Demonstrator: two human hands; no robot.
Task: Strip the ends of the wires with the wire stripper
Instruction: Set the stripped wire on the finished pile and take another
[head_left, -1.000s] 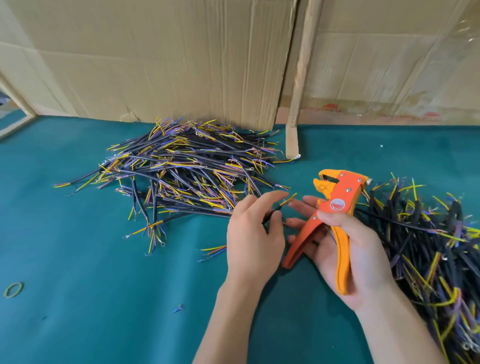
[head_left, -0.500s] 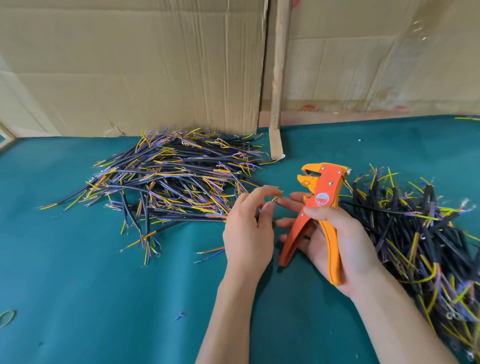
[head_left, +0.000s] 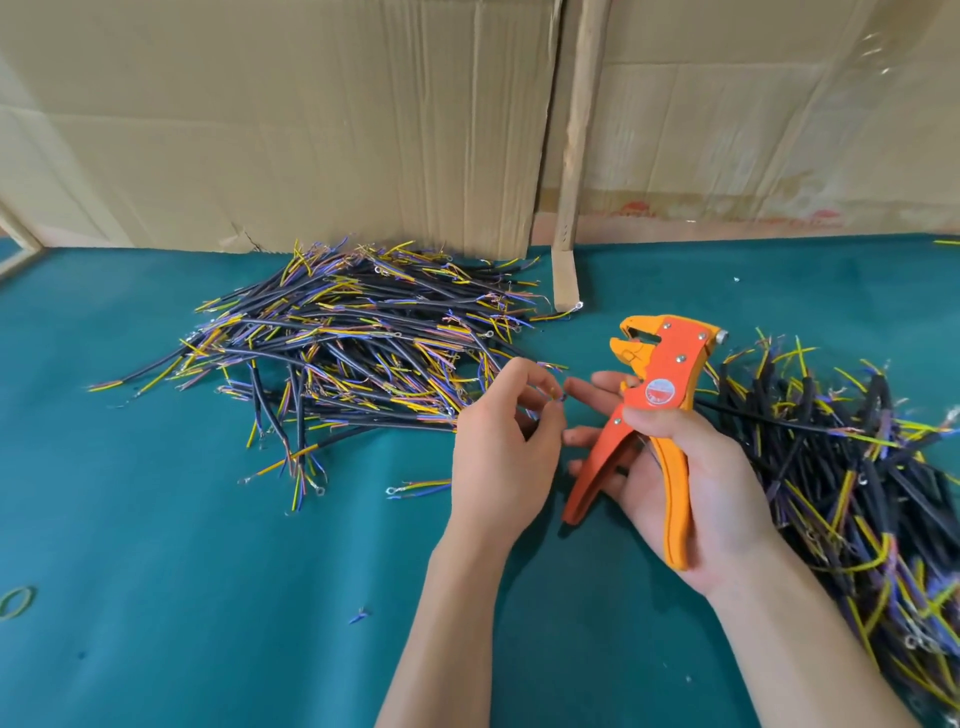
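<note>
The wire stripper (head_left: 655, 410) is held in the right hand (head_left: 691, 493): the thumb is laid across the body just below the round label, the yellow handle lies in the palm, and the orange handle is backed by fingers that are nearly straight. The handles are spread and the tool's jaws stand open, with nothing visible between them. The grip of the left hand (head_left: 498, 452) is a pinch: thin coloured wire ends (head_left: 555, 392) are held between thumb and forefinger, just left of the right fingertips (head_left: 576, 387) and short of the jaws. How firmly they are pinched cannot be told.

From here, a loose hold on the stripper could let it tip as the handles are squeezed, because only the thumb and palm secure it. Fine ends could be fed askew or too deep, so that strands are nicked or too much insulation is taken. A fingertip near the jaws could be caught.

One pile of wires (head_left: 353, 343) lies far left on the green worktop (head_left: 156, 545), another pile (head_left: 857, 467) right. Mixing them would confuse done and undone.
</note>
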